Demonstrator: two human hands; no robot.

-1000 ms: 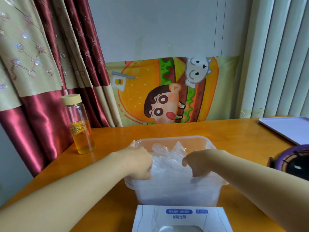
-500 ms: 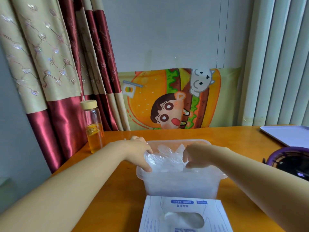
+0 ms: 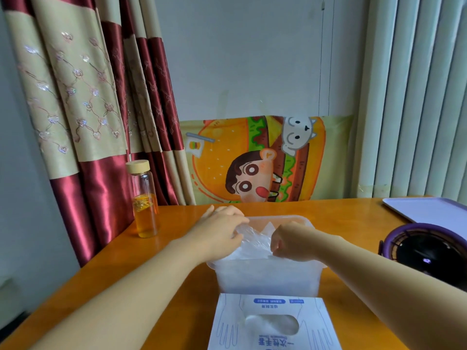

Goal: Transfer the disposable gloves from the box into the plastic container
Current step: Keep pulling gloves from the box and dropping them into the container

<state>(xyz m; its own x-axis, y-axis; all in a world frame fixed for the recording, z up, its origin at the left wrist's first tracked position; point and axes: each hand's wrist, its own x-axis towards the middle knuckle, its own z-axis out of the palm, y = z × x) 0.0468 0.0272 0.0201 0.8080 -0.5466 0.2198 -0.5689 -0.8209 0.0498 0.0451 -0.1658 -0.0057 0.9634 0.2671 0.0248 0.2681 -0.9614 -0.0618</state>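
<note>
Both hands over the plastic container [image 3: 267, 279], mid-desk [image 3: 177, 286]. Left hand [image 3: 222, 233]: fingers and thumb pinch the clear gloves [image 3: 252, 242] near the container's left rim. Right hand [image 3: 290, 242]: fingers curled down into the same wad, looks like a grip, tips hidden. Gloves sit bunched inside the container, poking above its rim. Box [image 3: 273, 322] lies just in front, opening up, more clear film showing inside. Bottle [image 3: 146, 205] stands left, apart.
</note>
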